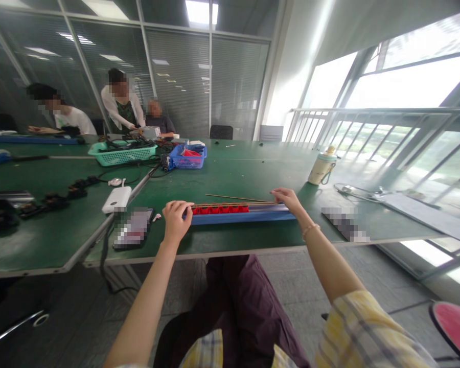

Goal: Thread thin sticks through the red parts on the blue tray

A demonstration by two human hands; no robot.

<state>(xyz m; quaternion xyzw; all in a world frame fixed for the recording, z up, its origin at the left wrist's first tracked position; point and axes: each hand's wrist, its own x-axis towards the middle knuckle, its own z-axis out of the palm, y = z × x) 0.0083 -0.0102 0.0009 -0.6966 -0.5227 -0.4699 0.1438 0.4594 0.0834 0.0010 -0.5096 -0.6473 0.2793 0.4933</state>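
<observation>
the long blue rail (pixel 249 216) lies along the near edge of the green table (pixel 230 174). the left hand (pixel 176 220) curls closed on the rail's left end, the right hand (pixel 287 198) pinches its right end (steadying both ends, i judge), red pieces (pixel 220 209) lined along the rail's left half.

Plenty of bare worktop (pixel 253 174) past both hands, nothing until the blue basket (pixel 187 157) far back. Left of the left hand (pixel 175 220) it's cramped: white power bank (pixel 116 199), cables. Bottle (pixel 321 166) sits beyond the right hand (pixel 287 198).
</observation>
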